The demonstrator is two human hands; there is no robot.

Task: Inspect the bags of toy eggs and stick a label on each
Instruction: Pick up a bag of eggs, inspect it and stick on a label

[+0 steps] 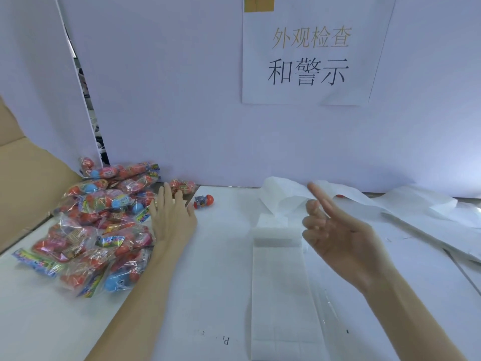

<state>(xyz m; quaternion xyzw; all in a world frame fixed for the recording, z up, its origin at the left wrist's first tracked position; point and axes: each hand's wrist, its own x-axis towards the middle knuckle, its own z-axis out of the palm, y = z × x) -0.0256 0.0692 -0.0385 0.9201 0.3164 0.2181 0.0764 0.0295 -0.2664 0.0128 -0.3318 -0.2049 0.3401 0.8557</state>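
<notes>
A heap of clear bags of toy eggs (104, 225), red and blue eggs inside, lies on the left of the white table (197, 282). My left hand (173, 217) reaches with straight fingers to the heap's right edge, touching or nearly touching the bags. My right hand (341, 235) hovers palm-up above a long white strip of labels (279, 282), index finger stretched out, other fingers loosely curled, holding nothing I can see. One loose red egg (203, 201) lies behind my left hand.
A cardboard box flap (28, 183) stands at the far left. Crumpled white backing paper (364, 201) trails along the back and right of the table. White partition walls with a paper sign (309, 56) close off the back.
</notes>
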